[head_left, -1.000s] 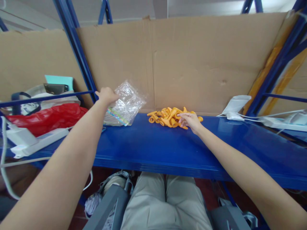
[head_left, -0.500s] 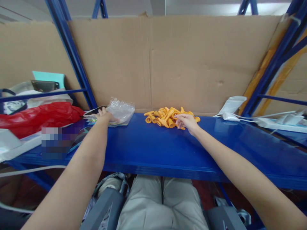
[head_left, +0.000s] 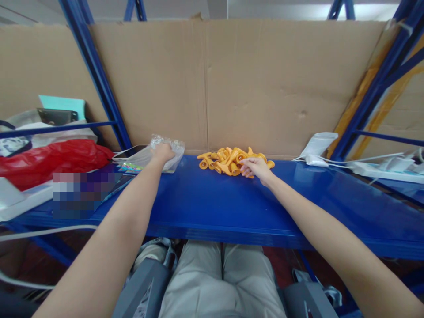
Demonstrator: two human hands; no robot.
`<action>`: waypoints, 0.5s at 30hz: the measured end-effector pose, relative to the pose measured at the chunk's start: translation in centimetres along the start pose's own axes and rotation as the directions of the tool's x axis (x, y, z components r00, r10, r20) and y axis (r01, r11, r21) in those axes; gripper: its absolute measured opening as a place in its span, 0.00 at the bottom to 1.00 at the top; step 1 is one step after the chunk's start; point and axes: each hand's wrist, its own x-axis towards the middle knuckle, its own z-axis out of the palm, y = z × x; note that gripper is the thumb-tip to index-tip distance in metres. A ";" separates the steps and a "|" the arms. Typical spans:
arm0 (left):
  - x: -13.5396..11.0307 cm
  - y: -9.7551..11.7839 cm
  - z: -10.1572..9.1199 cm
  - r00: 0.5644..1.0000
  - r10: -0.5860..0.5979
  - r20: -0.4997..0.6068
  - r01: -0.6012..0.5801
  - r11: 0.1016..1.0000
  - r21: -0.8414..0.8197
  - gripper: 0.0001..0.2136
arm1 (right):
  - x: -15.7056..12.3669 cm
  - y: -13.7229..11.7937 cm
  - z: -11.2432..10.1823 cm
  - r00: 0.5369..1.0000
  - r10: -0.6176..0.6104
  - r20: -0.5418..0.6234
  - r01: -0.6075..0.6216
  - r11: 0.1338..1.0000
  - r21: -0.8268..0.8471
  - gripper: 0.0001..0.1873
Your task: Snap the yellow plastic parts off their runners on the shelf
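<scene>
My left hand (head_left: 164, 153) is on the clear plastic bag (head_left: 178, 151), its fingers curled into the film and largely hidden behind the knuckles. The bag lies near the cardboard at the back of the blue tabletop. My right hand (head_left: 255, 168) is at the right front of a heap of orange plastic pieces (head_left: 223, 159), flared like small funnels with narrow stems. Its fingers are bent together against an orange piece (head_left: 251, 176), partly covered by the hand. Beside my left wrist lies a small packet with colourful bits (head_left: 130, 167).
A dark flat device (head_left: 132, 151) lies behind the packet. Red plastic (head_left: 56, 157) and other items crowd the left side. At right stand a white device with cables (head_left: 319, 148) and a power strip (head_left: 387, 170). A cardboard panel (head_left: 149, 79) closes off the back.
My left hand has moved right, from beside the packet onto the clear bag, and its spread fingers have curled. My right hand stays at the heap, almost unmoved.
</scene>
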 end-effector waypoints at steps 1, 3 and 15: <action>0.0 1.2 -0.3 1.000 -0.009 0.001 0.009 1.000 -0.023 0.19 | 0.1 0.0 0.0 1.000 0.010 -0.014 -0.010 1.000 -0.010 0.06; -0.3 3.8 -0.9 1.000 0.026 -0.004 -0.026 0.995 -0.092 0.17 | 0.2 0.0 -0.1 0.999 0.027 -0.032 -0.027 0.999 -0.020 0.05; -6.7 13.2 -0.9 0.645 0.569 0.510 -0.551 0.809 -0.206 0.24 | 0.8 0.5 -0.4 0.999 0.023 -0.029 -0.025 0.997 -0.074 0.07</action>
